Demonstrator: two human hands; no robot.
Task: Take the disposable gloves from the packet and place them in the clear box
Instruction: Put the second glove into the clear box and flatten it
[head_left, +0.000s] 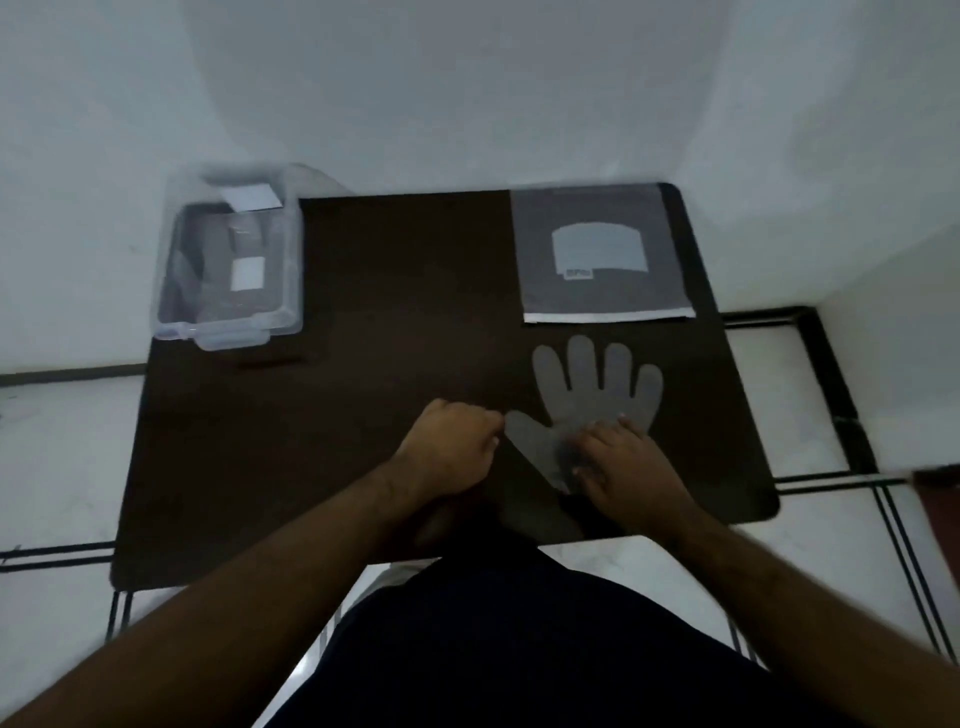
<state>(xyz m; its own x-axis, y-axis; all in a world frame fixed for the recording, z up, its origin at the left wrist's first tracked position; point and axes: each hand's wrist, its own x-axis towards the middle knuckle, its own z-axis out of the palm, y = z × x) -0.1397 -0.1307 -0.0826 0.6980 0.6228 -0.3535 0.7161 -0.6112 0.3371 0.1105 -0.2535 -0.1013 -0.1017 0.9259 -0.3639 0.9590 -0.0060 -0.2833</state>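
The dark bench (363, 415) fills the middle of the view, its top bare between the things it carries. At its 1 o'clock corner lies the packet (602, 254), flat and grey, with a paler label patch at its centre and a light strip along its near edge. At 10 o'clock stands the box (228, 260), see-through plastic with a latch tab on its near end; it overhangs the bench's left edge, and pale square patches show through its walls, too blurred to name.

Just below the packet, at about 3 o'clock from the bench's centre, a glove (597, 389) lies flat. It is thin, translucent grey film, four fingers spread toward the packet and the thumb pointing to 9 o'clock, its cuff running down toward the near edge.

The right hand (623, 462) rests palm-down on the glove's palm, fingers lightly curled and pressing the film. The left hand (452, 441) sits just left of the thumb, closed into a loose fist at the glove's edge; whether it pinches the film I cannot tell.
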